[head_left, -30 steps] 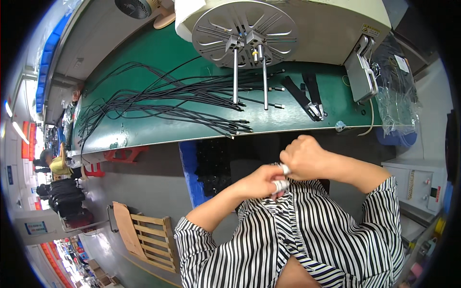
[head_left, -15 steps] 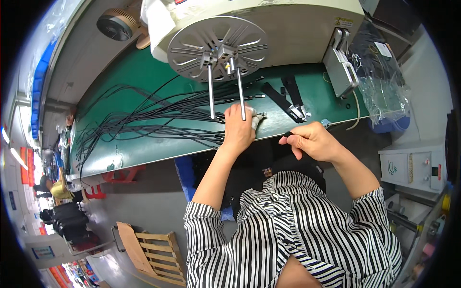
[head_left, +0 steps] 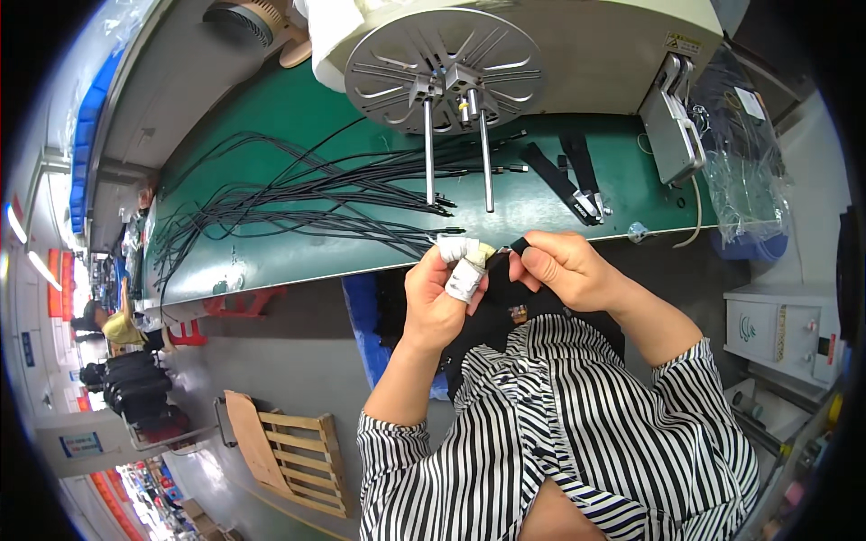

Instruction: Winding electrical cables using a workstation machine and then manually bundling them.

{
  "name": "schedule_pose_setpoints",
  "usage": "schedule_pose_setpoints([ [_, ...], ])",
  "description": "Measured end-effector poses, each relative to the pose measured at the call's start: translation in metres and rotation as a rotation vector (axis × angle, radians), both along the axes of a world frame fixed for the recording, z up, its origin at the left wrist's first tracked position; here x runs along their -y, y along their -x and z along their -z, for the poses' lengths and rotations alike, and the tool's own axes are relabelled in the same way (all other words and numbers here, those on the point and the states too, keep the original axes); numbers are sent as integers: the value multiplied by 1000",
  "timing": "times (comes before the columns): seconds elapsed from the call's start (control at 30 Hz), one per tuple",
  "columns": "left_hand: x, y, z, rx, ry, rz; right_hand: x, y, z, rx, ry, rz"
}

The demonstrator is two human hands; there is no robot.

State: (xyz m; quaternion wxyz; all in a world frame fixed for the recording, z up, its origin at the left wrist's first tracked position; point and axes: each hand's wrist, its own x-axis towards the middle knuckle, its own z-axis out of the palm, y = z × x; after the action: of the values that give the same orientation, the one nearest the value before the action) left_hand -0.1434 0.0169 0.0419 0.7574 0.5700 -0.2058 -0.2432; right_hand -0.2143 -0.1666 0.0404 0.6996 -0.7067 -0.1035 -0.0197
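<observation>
My left hand (head_left: 439,302) is closed in a pinch just off the table's front edge. White wraps (head_left: 464,279) cover its thumb and a finger. A thin dark tip shows at its fingertips, too small to name. Facing it, my right hand (head_left: 577,270) pinches a small black piece (head_left: 520,244), mostly hidden by the fingers. The two hands are almost touching. Left of them a loose bundle of black cables (head_left: 271,203) lies on the green table (head_left: 298,270), with plug ends towards the right. Some cable ends lie right beside my left hand.
Above the table a slotted silver disc (head_left: 397,54) with two metal rods (head_left: 487,167) sticks out of a beige machine (head_left: 604,54). Black straps (head_left: 582,167) lie to the right, near a metal bracket (head_left: 663,126) and a plastic bag (head_left: 744,162). A fan (head_left: 248,22) stands far left.
My left hand has come away from the cables, back to the table's edge, and turned to show its wrapped fingers. My right hand has moved slightly left relative to the table, towards it.
</observation>
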Motion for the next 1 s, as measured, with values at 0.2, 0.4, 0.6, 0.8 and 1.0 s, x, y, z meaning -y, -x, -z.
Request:
schedule_pose_setpoints([
  [0.2, 0, -3, 4, -81, 115, 64, -4, -3, 4, 36, 39, 51],
  [0.4, -3, -4, 4, -59, 86, 92, -8, -4, 3, 77, 95, 48],
  [0.6, -3, -2, 3, 48, 55, 77, -1, -4, -8, -43, 183, -48],
  [0.8, -18, -22, 5, 37, -29, 456, 13, -11, -17, 9, 300, -192],
  [1.0, -15, -22, 6, -70, -47, 279, 7, -18, -14, -215, 234, -225],
])
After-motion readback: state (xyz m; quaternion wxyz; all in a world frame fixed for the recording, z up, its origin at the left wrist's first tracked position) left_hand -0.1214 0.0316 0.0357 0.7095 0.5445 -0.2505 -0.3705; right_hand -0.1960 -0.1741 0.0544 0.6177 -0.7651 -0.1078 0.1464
